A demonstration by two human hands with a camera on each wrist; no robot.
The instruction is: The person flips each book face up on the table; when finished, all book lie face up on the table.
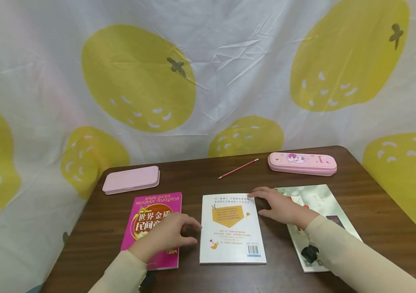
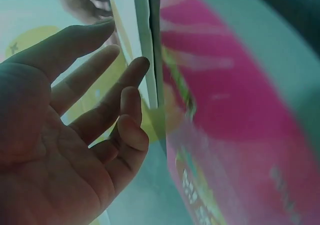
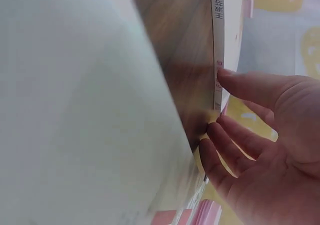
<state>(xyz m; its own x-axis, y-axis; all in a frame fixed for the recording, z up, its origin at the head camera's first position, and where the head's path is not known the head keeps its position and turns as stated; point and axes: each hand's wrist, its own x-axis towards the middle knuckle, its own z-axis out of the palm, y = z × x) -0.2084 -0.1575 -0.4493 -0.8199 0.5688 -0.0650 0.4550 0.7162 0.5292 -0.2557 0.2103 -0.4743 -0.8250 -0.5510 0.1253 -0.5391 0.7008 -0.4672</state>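
White book (image 1: 232, 228) lies back-cover up at the tabletop's (image 1: 376, 211) near-middle. Left hand (image 1: 167, 238) at its left edge, right hand (image 1: 281, 208) at its right edge, both grips loose, fingers spread, clamping nothing; apparently flanking it to square or lift. Magenta book (image 1: 149, 219) lies left.

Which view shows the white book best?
Head view: the white book lies flat, its whole cover visible, between the left hand and right hand. Both wrist views catch only its blurred edge beside the fingers.
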